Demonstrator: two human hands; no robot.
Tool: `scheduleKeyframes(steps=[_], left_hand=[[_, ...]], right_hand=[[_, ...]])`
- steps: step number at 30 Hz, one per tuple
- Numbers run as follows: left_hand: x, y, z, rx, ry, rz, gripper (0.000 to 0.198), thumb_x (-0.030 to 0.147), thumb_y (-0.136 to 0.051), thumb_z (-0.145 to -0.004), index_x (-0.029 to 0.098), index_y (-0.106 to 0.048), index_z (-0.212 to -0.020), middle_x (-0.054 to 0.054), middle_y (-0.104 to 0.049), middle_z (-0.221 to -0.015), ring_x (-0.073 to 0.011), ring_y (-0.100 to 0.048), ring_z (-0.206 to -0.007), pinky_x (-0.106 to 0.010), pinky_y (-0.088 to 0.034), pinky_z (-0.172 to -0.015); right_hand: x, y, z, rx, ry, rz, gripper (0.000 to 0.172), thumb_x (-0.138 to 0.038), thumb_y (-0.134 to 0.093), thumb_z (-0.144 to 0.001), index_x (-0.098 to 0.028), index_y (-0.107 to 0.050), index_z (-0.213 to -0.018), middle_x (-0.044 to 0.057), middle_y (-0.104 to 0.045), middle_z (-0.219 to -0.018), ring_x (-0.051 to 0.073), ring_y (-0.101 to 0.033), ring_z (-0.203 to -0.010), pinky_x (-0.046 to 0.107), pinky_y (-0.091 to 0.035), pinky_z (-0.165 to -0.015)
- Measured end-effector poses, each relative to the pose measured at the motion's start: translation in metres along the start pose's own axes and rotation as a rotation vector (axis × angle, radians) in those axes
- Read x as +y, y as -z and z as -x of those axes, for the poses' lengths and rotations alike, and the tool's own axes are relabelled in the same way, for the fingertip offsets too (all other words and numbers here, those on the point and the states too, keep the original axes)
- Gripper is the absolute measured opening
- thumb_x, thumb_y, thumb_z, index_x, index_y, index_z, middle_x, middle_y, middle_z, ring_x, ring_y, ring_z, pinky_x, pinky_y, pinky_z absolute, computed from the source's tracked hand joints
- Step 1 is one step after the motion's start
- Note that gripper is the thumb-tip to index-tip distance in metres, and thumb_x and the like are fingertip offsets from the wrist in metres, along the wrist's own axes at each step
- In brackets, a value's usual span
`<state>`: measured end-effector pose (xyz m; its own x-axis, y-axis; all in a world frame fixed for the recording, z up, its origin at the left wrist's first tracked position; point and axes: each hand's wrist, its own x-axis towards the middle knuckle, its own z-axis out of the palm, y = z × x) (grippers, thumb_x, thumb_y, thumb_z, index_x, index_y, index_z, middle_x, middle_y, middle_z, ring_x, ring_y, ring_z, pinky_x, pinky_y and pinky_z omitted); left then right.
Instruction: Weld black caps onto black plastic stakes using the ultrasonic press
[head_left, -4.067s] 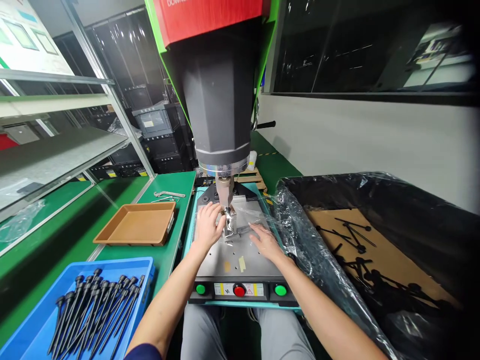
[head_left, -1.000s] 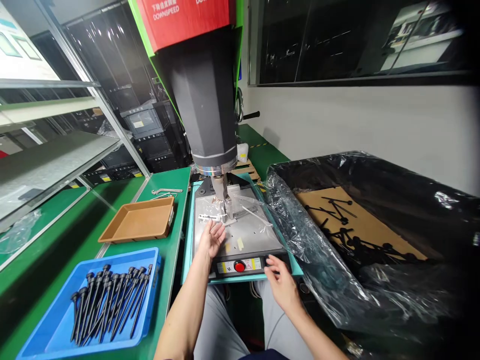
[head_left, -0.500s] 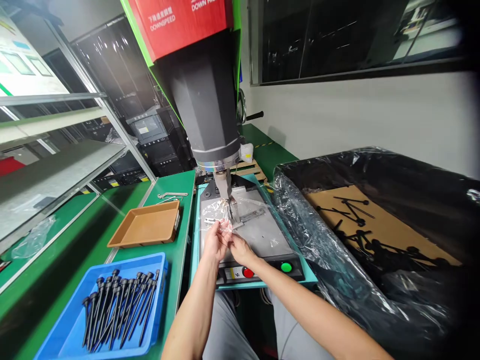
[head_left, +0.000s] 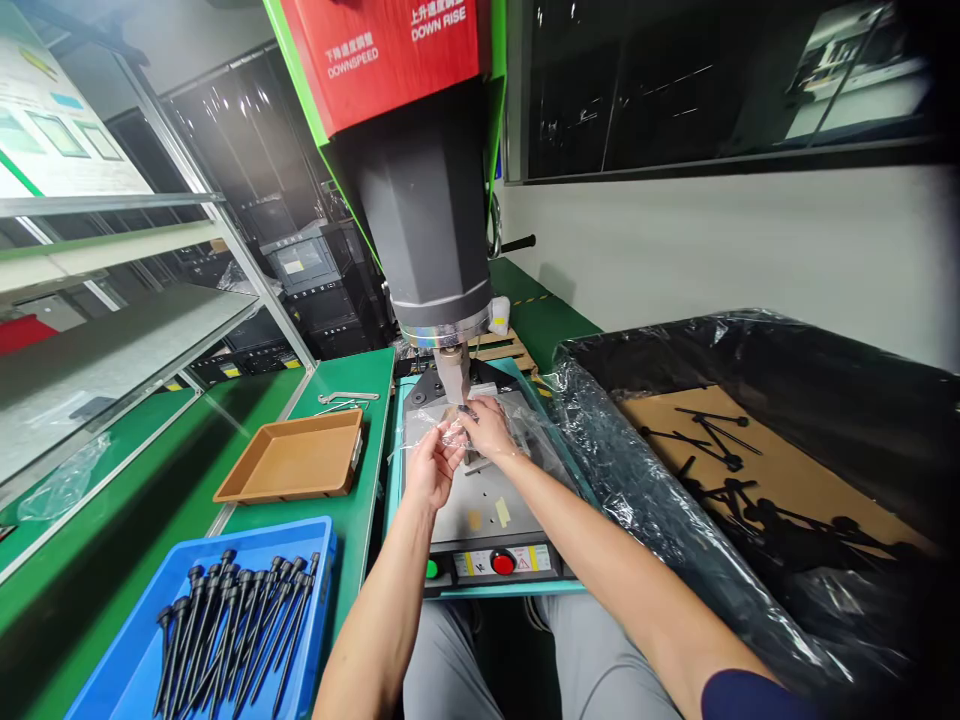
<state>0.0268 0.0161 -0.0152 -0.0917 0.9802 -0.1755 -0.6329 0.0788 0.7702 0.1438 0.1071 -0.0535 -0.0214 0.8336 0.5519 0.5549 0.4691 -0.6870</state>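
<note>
Both hands meet on the grey machine plate (head_left: 487, 500) just below the metal press tip (head_left: 454, 378). My left hand (head_left: 431, 470) pinches a small clear plastic piece (head_left: 452, 434) between thumb and fingers. My right hand (head_left: 489, 428) reaches across in front of the tip, its fingers closed on the same clear piece. A clear plastic sheet (head_left: 420, 425) covers the rear of the plate around the fixture. The large dark press head (head_left: 424, 215) hangs right above the hands.
A blue tray (head_left: 127, 660) of several black pins sits at the near left. An empty brown tray (head_left: 294, 458) lies beyond it. A black-lined box (head_left: 750, 480) with cardboard and black parts fills the right. Red (head_left: 502, 563) and green (head_left: 430, 569) buttons line the machine front.
My right hand left the front button panel, joined my left hand at the plate, and both moved farther in under the press tip with the clear piece.
</note>
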Motion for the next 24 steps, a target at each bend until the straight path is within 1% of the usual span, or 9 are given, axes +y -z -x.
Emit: scheduleKeyframes(steps=[4, 7, 9, 11, 13, 15, 17, 21, 24], left_hand=[[0.003, -0.005, -0.002, -0.017, -0.017, 0.037, 0.02, 0.028, -0.057, -0.091, 0.014, -0.065, -0.103, -0.009, -0.072, -0.101, -0.0149, -0.07, -0.079, -0.024, -0.057, -0.068], [0.004, -0.006, -0.004, -0.021, -0.03, 0.067, 0.018, 0.027, -0.057, -0.091, 0.014, -0.065, -0.101, -0.009, -0.072, -0.1, -0.015, -0.07, -0.079, -0.022, -0.057, -0.063], [0.003, -0.005, -0.006, -0.009, -0.034, 0.067, 0.017, 0.026, -0.057, -0.091, 0.014, -0.064, -0.101, -0.009, -0.072, -0.1, -0.0145, -0.07, -0.078, -0.022, -0.056, -0.062], [0.001, 0.0, -0.006, 0.03, -0.036, 0.048, 0.017, 0.027, -0.059, -0.09, 0.014, -0.064, -0.1, -0.009, -0.071, -0.102, -0.0143, -0.069, -0.078, -0.022, -0.056, -0.064], [-0.004, 0.008, -0.004, 0.089, -0.027, 0.021, 0.017, 0.029, -0.061, -0.089, 0.015, -0.065, -0.098, -0.009, -0.071, -0.102, -0.0141, -0.069, -0.078, -0.023, -0.055, -0.068], [-0.011, 0.019, 0.002, 0.137, -0.009, -0.007, 0.019, 0.032, -0.063, -0.088, 0.015, -0.065, -0.097, -0.009, -0.071, -0.103, -0.0137, -0.069, -0.079, -0.023, -0.055, -0.07], [-0.019, 0.03, 0.015, 0.174, 0.007, -0.026, 0.022, 0.035, -0.064, -0.087, 0.015, -0.064, -0.097, -0.01, -0.07, -0.106, -0.0137, -0.069, -0.083, -0.022, -0.054, -0.072], [-0.038, 0.047, 0.056, 0.253, 0.1, -0.099, 0.029, 0.038, -0.069, -0.083, 0.015, -0.064, -0.101, -0.015, -0.066, -0.118, -0.0202, -0.068, -0.098, -0.029, -0.054, -0.082], [-0.047, 0.048, 0.094, 0.149, 0.021, -0.232, 0.032, 0.025, -0.076, -0.076, 0.016, -0.066, -0.105, -0.015, -0.066, -0.12, -0.0238, -0.064, -0.11, -0.035, -0.049, -0.096]], right_hand=[[-0.002, 0.006, -0.007, -0.007, 0.038, -0.011, 0.018, -0.024, -0.056, -0.086, -0.02, -0.067, -0.098, 0.012, -0.059, -0.114, 0.027, -0.052, -0.111, 0.041, -0.04, -0.101], [-0.006, 0.014, 0.009, -0.002, 0.045, -0.015, 0.02, -0.026, -0.054, -0.086, -0.02, -0.066, -0.101, 0.012, -0.057, -0.117, 0.028, -0.051, -0.113, 0.044, -0.038, -0.103], [-0.01, 0.022, 0.035, -0.001, 0.025, -0.037, 0.022, -0.026, -0.054, -0.086, -0.02, -0.065, -0.104, 0.012, -0.054, -0.118, 0.028, -0.051, -0.114, 0.045, -0.039, -0.103], [-0.017, 0.033, 0.071, -0.05, -0.018, -0.123, 0.022, -0.027, -0.055, -0.085, -0.02, -0.065, -0.103, 0.011, -0.054, -0.118, 0.027, -0.053, -0.115, 0.043, -0.042, -0.101], [-0.028, 0.049, 0.109, -0.216, -0.079, -0.279, 0.023, -0.031, -0.054, -0.086, -0.021, -0.064, -0.105, 0.009, -0.058, -0.115, 0.025, -0.058, -0.109, 0.04, -0.048, -0.093], [-0.041, 0.067, 0.14, -0.371, -0.179, -0.421, 0.026, -0.035, -0.05, -0.091, -0.022, -0.06, -0.11, 0.006, -0.065, -0.102, 0.021, -0.063, -0.092, 0.037, -0.052, -0.083], [-0.053, 0.085, 0.157, -0.406, -0.211, -0.506, 0.028, -0.039, -0.05, -0.093, -0.022, -0.058, -0.114, 0.006, -0.068, -0.101, 0.02, -0.064, -0.087, 0.035, -0.052, -0.079], [-0.065, 0.107, 0.163, -0.306, -0.116, -0.521, 0.03, -0.04, -0.055, -0.092, -0.023, -0.057, -0.117, 0.007, -0.068, -0.112, 0.021, -0.065, -0.092, 0.034, -0.053, -0.081], [-0.066, 0.111, 0.163, -0.276, -0.044, -0.521, 0.03, -0.038, -0.057, -0.093, -0.023, -0.058, -0.118, 0.007, -0.068, -0.113, 0.022, -0.065, -0.099, 0.035, -0.053, -0.087]])
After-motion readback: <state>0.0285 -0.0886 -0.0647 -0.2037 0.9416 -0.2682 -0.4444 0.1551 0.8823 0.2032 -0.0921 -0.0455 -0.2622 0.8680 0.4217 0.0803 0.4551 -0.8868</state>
